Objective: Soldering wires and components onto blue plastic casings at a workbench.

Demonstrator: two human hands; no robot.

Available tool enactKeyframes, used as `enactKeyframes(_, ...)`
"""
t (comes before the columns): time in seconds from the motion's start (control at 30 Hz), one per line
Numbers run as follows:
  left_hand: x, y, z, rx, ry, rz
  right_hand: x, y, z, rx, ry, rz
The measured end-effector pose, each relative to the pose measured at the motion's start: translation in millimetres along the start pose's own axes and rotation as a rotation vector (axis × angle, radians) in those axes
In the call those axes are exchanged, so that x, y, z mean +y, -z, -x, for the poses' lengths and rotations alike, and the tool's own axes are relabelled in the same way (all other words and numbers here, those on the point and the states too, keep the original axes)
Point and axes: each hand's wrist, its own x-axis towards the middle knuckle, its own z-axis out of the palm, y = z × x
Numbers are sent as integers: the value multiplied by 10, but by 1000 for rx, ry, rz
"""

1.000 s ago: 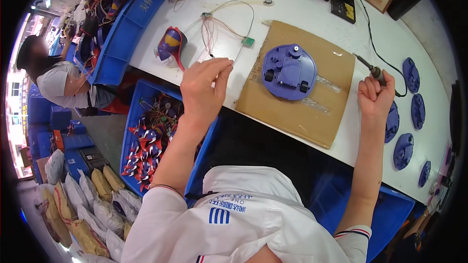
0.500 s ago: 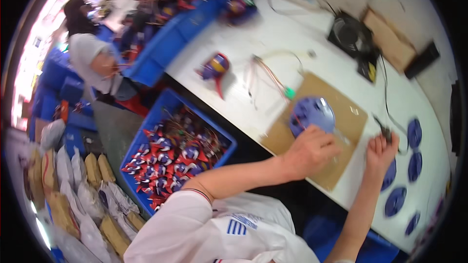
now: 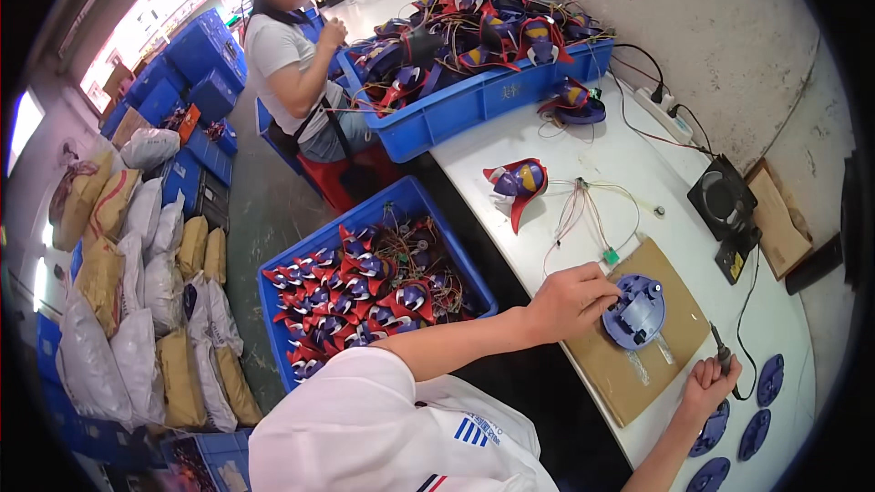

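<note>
A round purple plastic base (image 3: pixel 635 312) with raised fittings lies on a brown cardboard sheet (image 3: pixel 606 369). At its left rim is my left hand (image 3: pixel 572 302), fingers closed in a pinch; whatever is between the fingertips is too small to make out. My right hand (image 3: pixel 707 390), to the right of the cardboard, is wrapped round a soldering iron (image 3: pixel 723 353) with a dark handle, its tip pointing up and away from me. Beyond the cardboard lie thin wires with a green circuit board (image 3: pixel 611 256) and a purple, red and yellow figure (image 3: pixel 519 179).
Several purple bases (image 3: pixel 755 435) lie at the right. A black fan (image 3: pixel 724 196) and a power strip (image 3: pixel 670 118) stand along the wall. Blue crates (image 3: pixel 492 107) (image 3: pixel 273 296) hold many figures. A person (image 3: pixel 296 73) sits at the far left; sacks (image 3: pixel 146 346) line the floor.
The whole view has shifted and sharpened. My left hand has moved from the base's near edge to its left rim. My right hand still grips the soldering iron, now nearer the cardboard's right edge.
</note>
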Motion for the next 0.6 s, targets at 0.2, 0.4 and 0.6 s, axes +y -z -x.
enactKeyframes(0.2, -42, 31, 62, -1, 53, -2, 24, 14, -22, -40, 10, 14)
enactKeyframes(0.4, -58, 31, 142, -8, 80, -7, 18, 42, -22, -44, 10, 0)
enactKeyframes(0.6, -115, 143, 48, 12, 65, -60, 47, -11, 42, -38, 30, 12)
